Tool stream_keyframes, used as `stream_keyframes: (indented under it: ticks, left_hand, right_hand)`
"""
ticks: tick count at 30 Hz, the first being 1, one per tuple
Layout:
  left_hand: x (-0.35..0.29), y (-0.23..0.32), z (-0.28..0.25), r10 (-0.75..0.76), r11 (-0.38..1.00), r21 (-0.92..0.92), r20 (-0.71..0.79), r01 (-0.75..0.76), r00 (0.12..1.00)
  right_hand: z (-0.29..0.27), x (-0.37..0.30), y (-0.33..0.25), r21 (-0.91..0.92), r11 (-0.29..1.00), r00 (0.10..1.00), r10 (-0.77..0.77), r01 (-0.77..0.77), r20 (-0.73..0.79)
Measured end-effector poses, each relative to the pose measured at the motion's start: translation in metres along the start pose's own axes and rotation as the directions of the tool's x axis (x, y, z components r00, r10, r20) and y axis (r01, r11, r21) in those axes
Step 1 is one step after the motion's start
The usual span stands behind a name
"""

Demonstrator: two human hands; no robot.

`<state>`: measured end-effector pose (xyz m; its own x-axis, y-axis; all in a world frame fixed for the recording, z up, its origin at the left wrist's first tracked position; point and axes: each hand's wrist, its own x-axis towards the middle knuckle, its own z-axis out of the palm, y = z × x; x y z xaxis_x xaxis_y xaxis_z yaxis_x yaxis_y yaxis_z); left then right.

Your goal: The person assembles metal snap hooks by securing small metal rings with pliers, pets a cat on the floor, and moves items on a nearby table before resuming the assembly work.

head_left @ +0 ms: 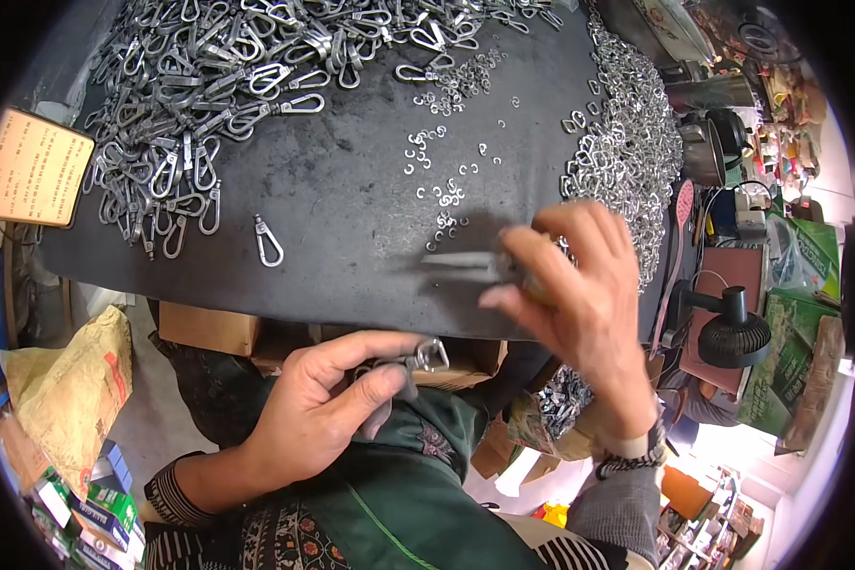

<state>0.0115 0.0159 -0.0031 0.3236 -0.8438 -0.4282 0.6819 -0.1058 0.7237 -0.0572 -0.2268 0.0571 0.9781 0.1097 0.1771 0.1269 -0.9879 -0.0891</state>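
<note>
Close to my body, below the table's front edge, my left hand (328,404) is closed on a metal snap hook. Most of the hook is hidden by my fingers; a small metal ring (434,355) shows at its end, past my thumb and forefinger. My right hand (584,275) is over the table's right front part, closed around pointed-nose pliers (465,259), blurred by motion and pointing left. Small open C-shaped rings (446,197) lie scattered just beyond the pliers. One single snap hook (268,240) lies apart on the table's left front.
A big heap of snap hooks (256,66) covers the far left of the dark table (323,190). Along the right edge runs a pile of D-shaped rings (627,152). A lit, framed tablet-like panel (38,169) stands at left. Right of the table is a small black fan (734,332).
</note>
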Motion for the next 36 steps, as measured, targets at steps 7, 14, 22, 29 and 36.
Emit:
stream_keyframes:
  ticks: [7, 14, 22, 29, 36]
  left_hand:
    - [-0.001, 0.010, -0.002, -0.052, 0.994, 0.098, 0.137, 0.039, 0.989]
    - [0.002, 0.012, -0.002, 0.035, 0.993, 0.106, 0.107, -0.046, 0.994]
    - [0.005, 0.013, -0.010, 0.177, 0.941, 0.289, 0.028, -0.178, 0.984]
    - [0.009, 0.018, -0.006, 0.057, 0.998, 0.021, -0.102, -0.055, 0.993]
    - [0.009, 0.017, -0.009, 0.014, 0.995, -0.103, -0.027, -0.017, 1.000]
  right_hand:
    - [0.010, 0.021, 0.037, -0.212, 0.945, 0.967, -0.232, 0.249, 0.103]
    - [0.006, 0.038, 0.037, -0.170, 0.934, 0.942, -0.286, 0.315, 0.176]
    - [-0.002, 0.047, 0.032, -0.197, 0.908, 0.918, -0.321, 0.369, 0.234]
    - [-0.013, 0.031, 0.011, -0.003, 0.942, 0.938, -0.334, 0.336, 0.087]
    - [-0.009, 0.018, 0.007, 0.117, 0.951, 0.956, -0.292, 0.287, 0.023]
